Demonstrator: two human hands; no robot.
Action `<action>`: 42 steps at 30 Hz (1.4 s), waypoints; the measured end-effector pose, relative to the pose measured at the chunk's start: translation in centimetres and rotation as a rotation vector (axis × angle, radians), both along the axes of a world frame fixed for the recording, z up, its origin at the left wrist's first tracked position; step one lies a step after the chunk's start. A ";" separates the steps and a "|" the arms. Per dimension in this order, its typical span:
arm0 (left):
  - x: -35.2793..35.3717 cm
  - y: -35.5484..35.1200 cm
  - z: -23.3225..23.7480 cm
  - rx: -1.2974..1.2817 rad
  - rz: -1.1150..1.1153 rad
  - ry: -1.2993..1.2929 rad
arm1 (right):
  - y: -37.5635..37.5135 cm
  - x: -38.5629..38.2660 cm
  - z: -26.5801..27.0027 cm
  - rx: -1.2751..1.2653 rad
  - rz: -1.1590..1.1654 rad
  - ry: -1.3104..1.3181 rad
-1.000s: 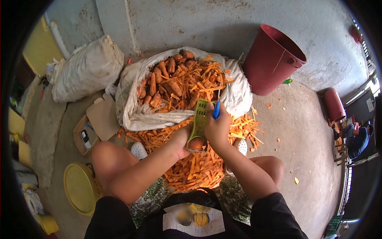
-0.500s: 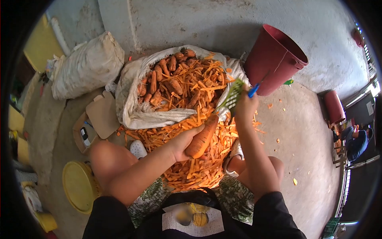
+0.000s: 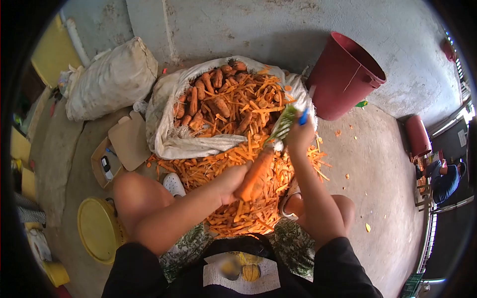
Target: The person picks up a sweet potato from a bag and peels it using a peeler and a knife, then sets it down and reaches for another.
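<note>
My left hand (image 3: 232,183) is wrapped around a large carrot (image 3: 257,175), tilted with its far end up and to the right. The carrot's lower part looks smooth and bright orange. In my right hand (image 3: 301,136) is a green slotted peeler (image 3: 284,123), blurred by motion, its lower end near the carrot's far tip. A blue handle (image 3: 303,117) also sticks out of that hand, with a thin pale part above it. Below both hands lies a heap of carrot peelings (image 3: 238,211). Beyond them stands an open white sack (image 3: 171,146) holding unpeeled carrots (image 3: 217,105) and more strips.
A tall red bin (image 3: 343,79) stands by the wall at the right. To the left are a full white sack (image 3: 112,82), an open cardboard box (image 3: 130,141) and a yellow-lidded bucket (image 3: 98,231). A person in blue (image 3: 447,183) sits far right.
My right hand has come down and slightly left, bringing the green peeler closer to the carrot's far end. The carrot, still in my left hand, has shifted slightly.
</note>
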State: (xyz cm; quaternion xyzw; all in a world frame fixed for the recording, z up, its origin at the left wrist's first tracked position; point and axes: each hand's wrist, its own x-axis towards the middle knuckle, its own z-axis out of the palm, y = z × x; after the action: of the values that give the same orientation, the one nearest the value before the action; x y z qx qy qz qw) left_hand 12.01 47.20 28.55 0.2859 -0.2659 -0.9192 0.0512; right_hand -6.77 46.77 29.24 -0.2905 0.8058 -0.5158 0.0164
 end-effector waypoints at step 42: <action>-0.3 -1.3 -1.6 0.160 0.224 0.130 | 1.9 7.6 0.9 -0.146 0.367 -0.045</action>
State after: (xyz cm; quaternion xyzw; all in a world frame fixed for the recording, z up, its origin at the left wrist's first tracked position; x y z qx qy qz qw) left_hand 11.69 45.86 26.91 0.2566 -0.1542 -0.9426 0.1477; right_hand 0.81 48.72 30.12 -0.4213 0.6991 -0.5677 0.1070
